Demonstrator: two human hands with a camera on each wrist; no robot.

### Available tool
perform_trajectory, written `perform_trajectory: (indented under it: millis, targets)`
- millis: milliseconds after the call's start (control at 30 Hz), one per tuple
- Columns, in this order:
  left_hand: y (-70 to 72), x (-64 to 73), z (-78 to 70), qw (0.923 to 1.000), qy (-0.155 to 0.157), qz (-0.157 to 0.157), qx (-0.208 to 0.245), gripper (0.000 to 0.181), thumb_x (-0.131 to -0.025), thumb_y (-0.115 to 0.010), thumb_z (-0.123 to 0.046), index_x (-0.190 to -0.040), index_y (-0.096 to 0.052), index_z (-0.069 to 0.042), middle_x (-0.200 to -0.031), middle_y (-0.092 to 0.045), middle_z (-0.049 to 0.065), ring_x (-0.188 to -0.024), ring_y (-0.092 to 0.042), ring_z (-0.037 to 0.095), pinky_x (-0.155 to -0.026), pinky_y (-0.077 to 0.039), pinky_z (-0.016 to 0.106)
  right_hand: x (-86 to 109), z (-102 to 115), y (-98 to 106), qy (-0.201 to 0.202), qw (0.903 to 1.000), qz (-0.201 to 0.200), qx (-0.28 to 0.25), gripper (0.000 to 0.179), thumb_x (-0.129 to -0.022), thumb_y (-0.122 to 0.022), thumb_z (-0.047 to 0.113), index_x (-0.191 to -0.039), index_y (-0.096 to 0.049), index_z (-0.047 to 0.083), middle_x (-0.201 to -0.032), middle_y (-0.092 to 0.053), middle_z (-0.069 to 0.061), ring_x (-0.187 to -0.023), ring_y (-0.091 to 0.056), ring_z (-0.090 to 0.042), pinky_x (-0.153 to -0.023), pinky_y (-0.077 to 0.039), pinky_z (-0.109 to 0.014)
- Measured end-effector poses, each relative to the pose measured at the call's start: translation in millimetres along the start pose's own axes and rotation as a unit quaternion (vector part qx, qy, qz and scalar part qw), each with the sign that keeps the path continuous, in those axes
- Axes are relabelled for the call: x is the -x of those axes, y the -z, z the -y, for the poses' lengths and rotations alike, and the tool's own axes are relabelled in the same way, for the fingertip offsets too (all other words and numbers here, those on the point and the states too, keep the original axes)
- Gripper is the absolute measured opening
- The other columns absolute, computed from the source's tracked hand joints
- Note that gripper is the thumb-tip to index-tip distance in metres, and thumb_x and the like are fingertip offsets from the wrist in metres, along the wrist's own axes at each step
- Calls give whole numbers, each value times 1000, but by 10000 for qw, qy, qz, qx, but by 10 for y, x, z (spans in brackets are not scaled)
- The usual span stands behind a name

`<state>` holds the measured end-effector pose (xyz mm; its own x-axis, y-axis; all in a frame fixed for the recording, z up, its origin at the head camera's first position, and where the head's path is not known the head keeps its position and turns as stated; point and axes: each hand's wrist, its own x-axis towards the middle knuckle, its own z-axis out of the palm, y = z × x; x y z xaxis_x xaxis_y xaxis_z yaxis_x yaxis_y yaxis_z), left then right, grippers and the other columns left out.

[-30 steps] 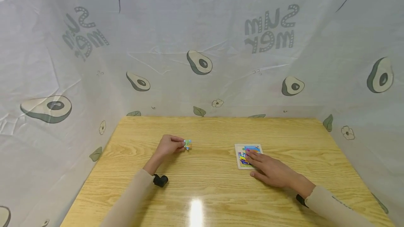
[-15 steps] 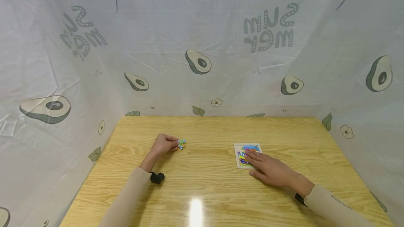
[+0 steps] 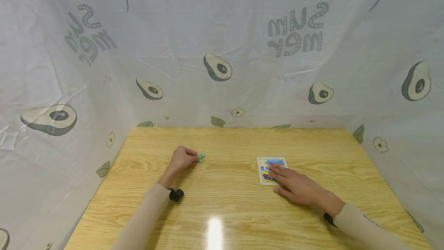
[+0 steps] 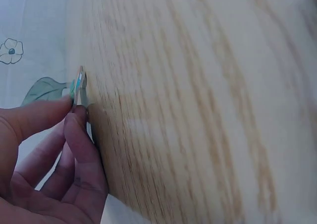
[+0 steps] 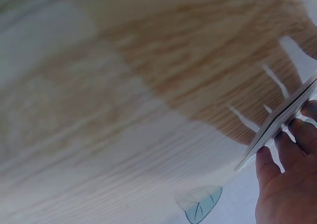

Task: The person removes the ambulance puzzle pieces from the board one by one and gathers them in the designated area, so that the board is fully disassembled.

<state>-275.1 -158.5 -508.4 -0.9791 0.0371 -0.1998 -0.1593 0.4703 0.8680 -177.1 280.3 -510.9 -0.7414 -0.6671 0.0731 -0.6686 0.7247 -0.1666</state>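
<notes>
Between thumb and fingertips my left hand (image 3: 183, 158) pinches a small jigsaw puzzle piece (image 3: 201, 159), green with blue knobs and some orange. Seen edge-on in the left wrist view, the puzzle piece (image 4: 79, 87) is thin and stands close to the wooden surface. My right hand (image 3: 298, 187) lies with its fingers stretched over a square puzzle board (image 3: 258, 173) with a pale frame and a colourful picture. Its fingers hide the lower right of the picture. In the right wrist view, several fingers (image 5: 292, 157) rest on the board's face.
Both hands work over a light wooden table (image 3: 229, 196). A pale curtain (image 3: 180, 30) printed with avocados closes off its back and sides. Black cameras are strapped to both wrists, and a bright reflection shines near the table's front.
The left hand, with the puzzle piece, first shifted left and then slightly back to the right. The right hand and the board have stayed in place.
</notes>
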Motion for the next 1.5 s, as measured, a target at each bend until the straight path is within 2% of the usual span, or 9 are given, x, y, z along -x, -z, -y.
perform_trajectory:
  millis: [300,567,667,867,1000,1167,1333,1500]
  targets:
    - [-12,-16,14,9997,-7,-103,-200,15,-92,-79,-6,-103,-81,3,-97,-80,17,-73,-73,14,-67,-61,25,-9,-24,-29,-41,10000,89,1,60,-109,-56,40,-158,-47,7,-167,-44,-12,-152,-45,-37,-116,-46,-54]
    - [-37,-18,41,9989,-167,-242,-363,16,-90,-80,-5,-105,-79,2,-93,-79,16,-69,-72,14,-63,-59,26,-8,-19,-23,-70,9999,107,13,60,-109,-56,41,-158,-47,7,-167,-43,-13,-152,-45,-38,-116,-46,-54]
    - [-37,-8,43,9991,-175,-220,-319,15,-90,-80,-5,-103,-79,2,-92,-79,16,-70,-71,15,-63,-58,27,-8,-18,-23,-18,10000,23,35,60,-109,-57,40,-157,-48,7,-166,-45,-13,-151,-46,-38,-115,-47,-54]
    - [-51,13,33,9990,-191,-94,-395,21,-94,-77,-8,-113,-79,-2,-97,-80,15,-75,-72,16,-65,-58,28,-1,-21,-28,47,10000,-43,74,60,-108,-58,40,-156,-50,5,-164,-47,-15,-149,-48,-39,-114,-48,-54]
    - [-63,38,21,9977,-213,-171,-617,19,-94,-77,-10,-111,-80,-3,-101,-80,16,-80,-72,17,-66,-57,27,-2,-19,-31,-9,10000,20,28,60,-108,-57,40,-157,-49,6,-166,-45,-14,-150,-47,-38,-115,-47,-54]
    - [-46,49,11,9961,-283,-237,-802,21,-93,-79,-12,-112,-80,-2,-98,-79,16,-81,-72,19,-66,-55,26,-18,-1,-8,63,9999,-69,93,59,-109,-57,39,-156,-50,5,-164,-48,-15,-148,-48,-40,-113,-48,-55]
    - [-12,28,-11,9981,-322,-267,-448,28,-94,-78,-14,-118,-76,1,-92,-78,15,-75,-69,21,-61,-51,27,-30,9,28,87,9997,-87,216,58,-109,-57,40,-155,-51,6,-163,-49,-15,-147,-50,-39,-112,-49,-55]
    - [0,5,-142,9973,-496,-421,-327,31,-94,-79,-20,-117,-77,0,-93,-76,13,-78,-68,24,-59,-48,27,-30,15,59,157,9987,17,478,59,-109,-56,41,-155,-52,5,-162,-50,-15,-145,-53,-38,-111,-50,-54]
